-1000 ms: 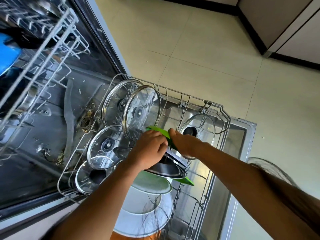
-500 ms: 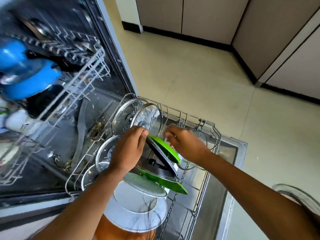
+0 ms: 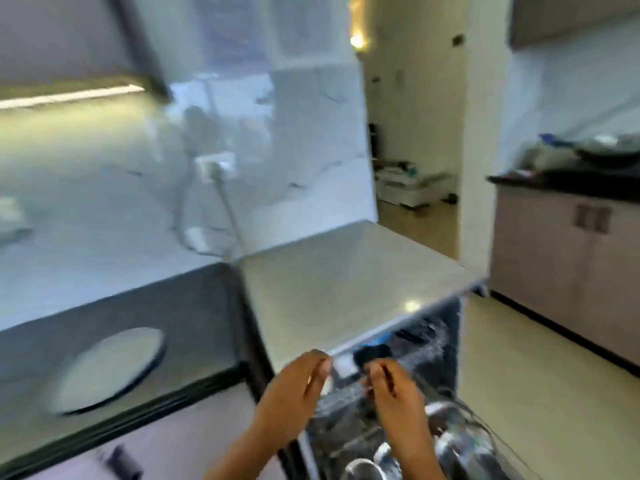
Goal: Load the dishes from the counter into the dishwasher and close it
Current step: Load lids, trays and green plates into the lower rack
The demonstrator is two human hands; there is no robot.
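Dark counter (image 3: 194, 320), white plate (image 3: 110, 368); left hand (image 3: 294, 393) and right hand (image 3: 398, 400) loose, empty, at dishwasher (image 3: 346, 292).

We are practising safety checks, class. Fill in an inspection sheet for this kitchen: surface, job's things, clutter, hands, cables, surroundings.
Surface: dark counter, beside the dishwasher's pale top.
Job's things: one plate lies on the counter; dishwasher open, racks loaded.
Clutter: pan on the far counter, blurred.
Hands: left hand and right hand over the open dishwasher, fingers loosely curled, seemingly empty.
Cables: white cable hangs from a wall socket.
Surroundings: cupboard, doorway, tiled floor.
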